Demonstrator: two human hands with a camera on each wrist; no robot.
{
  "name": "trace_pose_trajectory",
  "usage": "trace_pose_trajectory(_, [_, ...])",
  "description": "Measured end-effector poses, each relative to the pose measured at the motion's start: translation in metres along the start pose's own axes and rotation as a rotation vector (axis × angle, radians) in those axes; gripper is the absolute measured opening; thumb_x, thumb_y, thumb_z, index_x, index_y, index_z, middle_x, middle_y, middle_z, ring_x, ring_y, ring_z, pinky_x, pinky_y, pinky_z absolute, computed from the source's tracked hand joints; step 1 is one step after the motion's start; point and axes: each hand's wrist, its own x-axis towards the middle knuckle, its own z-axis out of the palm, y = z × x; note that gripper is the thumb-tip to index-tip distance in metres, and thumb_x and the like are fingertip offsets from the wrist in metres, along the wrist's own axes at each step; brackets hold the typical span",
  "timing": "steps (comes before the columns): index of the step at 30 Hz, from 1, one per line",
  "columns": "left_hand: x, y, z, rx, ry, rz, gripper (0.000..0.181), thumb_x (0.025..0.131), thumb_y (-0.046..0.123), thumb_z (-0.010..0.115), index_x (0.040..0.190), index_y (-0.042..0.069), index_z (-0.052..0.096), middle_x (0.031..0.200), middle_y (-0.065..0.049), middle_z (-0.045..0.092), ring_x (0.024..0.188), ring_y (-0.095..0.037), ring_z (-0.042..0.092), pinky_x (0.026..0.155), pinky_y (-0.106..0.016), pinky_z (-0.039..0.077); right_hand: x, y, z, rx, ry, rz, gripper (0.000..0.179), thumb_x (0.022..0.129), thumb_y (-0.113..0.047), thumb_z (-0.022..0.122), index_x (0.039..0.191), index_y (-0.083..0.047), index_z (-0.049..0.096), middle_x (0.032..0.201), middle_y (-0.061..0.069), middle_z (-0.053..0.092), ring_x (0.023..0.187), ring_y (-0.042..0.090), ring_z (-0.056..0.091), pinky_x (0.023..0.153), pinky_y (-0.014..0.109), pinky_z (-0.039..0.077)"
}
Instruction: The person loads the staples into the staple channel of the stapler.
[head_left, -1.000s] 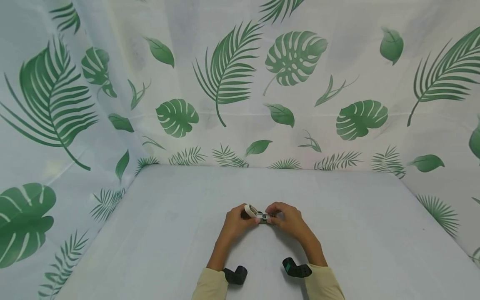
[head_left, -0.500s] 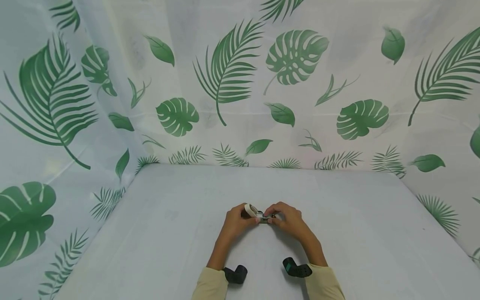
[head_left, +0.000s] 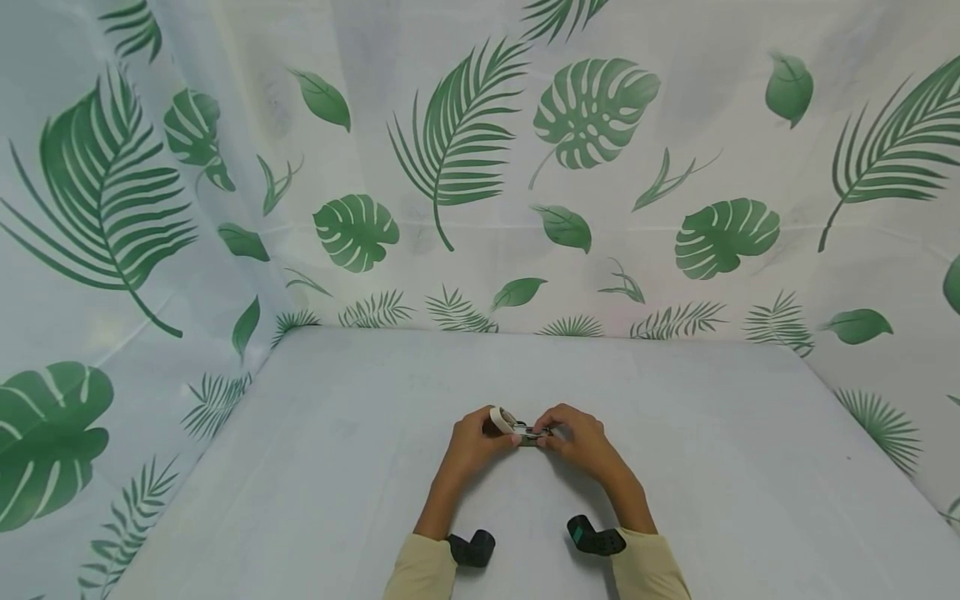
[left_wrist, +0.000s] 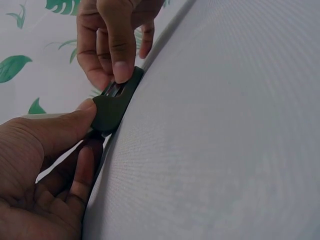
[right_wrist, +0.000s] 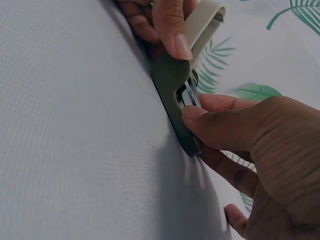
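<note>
A small stapler [right_wrist: 170, 82] is in both hands over the middle of the white-covered bench [head_left: 360, 458], well in from its far edge and between the two far corners. Whether its dark green base [left_wrist: 111, 111] rests on the bench or hangs just above it, I cannot tell. The cream cover [head_left: 498, 419] stands tilted up on the left, leaving the metal channel [right_wrist: 190, 95] exposed.

The left hand [head_left: 474, 444] grips the rounded, hinge-like end, its thumb pressed on the side of the base and its fingers behind. The right hand [head_left: 579, 439] is pinched narrow near the slim end, thumb and forefinger at the channel; whether a strip of staples sits between those fingertips is too small and too covered to tell.

The step in hand looks to be work inside the opened channel, perhaps seating or clearing staples. The next move would call for a steady left hold, with the right fingertips kept light and in line with the channel, and the cover left raised until they are out of it
</note>
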Motion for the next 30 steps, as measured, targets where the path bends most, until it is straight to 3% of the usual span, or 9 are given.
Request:
trace_pose_trajectory(9, [-0.002, -0.004, -0.005, -0.08, -0.03, -0.021, 0.031, 0.074, 0.031, 0.073, 0.1, 0.017, 0.063, 0.091, 0.005, 0.065, 0.083, -0.009, 0.059, 0.074, -0.028, 0.046, -0.002, 0.004, 0.0, 0.135, -0.017, 0.042, 0.026, 0.074, -0.004, 0.072, 0.095, -0.012, 0.059, 0.092, -0.001, 0.064, 0.095, 0.019, 0.058, 0.086, 0.045, 0.041])
trace_pose_trajectory(15, [-0.005, -0.005, -0.01, -0.242, -0.057, -0.062, 0.033, 0.077, 0.025, 0.072, 0.105, 0.012, 0.061, 0.1, -0.002, 0.064, 0.092, -0.015, 0.061, 0.075, -0.028, 0.048, -0.004, 0.008, 0.001, 0.101, 0.007, 0.06, 0.028, 0.074, -0.009, 0.073, 0.099, -0.008, 0.061, 0.099, 0.003, 0.064, 0.104, 0.025, 0.055, 0.092, 0.047, 0.037])
trace_pose_trajectory(21, [-0.006, -0.005, -0.012, -0.364, -0.049, -0.042, 0.033, 0.079, 0.018, 0.07, 0.107, 0.005, 0.06, 0.104, -0.01, 0.063, 0.095, -0.022, 0.06, 0.077, -0.027, 0.048, -0.004, 0.01, 0.002, 0.099, 0.036, 0.075, 0.021, 0.073, -0.013, 0.074, 0.093, -0.011, 0.065, 0.095, 0.001, 0.064, 0.104, 0.027, 0.054, 0.093, 0.047, 0.036])
trace_pose_trajectory(24, [-0.005, -0.002, -0.01, -0.324, -0.043, -0.025, 0.031, 0.08, 0.02, 0.069, 0.107, 0.007, 0.061, 0.104, -0.01, 0.063, 0.095, -0.021, 0.061, 0.078, -0.027, 0.048, -0.004, 0.012, 0.003, 0.1, 0.047, 0.073, 0.02, 0.073, -0.013, 0.074, 0.091, -0.011, 0.065, 0.093, 0.0, 0.064, 0.101, 0.026, 0.055, 0.091, 0.047, 0.037])
trace_pose_trajectory(30, [-0.002, 0.004, -0.004, -0.139, 0.0, 0.018, 0.026, 0.081, 0.026, 0.067, 0.104, 0.015, 0.062, 0.1, -0.001, 0.066, 0.091, -0.014, 0.062, 0.079, -0.027, 0.048, -0.003, 0.011, 0.005, 0.108, 0.053, 0.101, 0.02, 0.072, -0.012, 0.075, 0.089, -0.012, 0.065, 0.091, -0.001, 0.064, 0.1, 0.025, 0.055, 0.091, 0.047, 0.037])
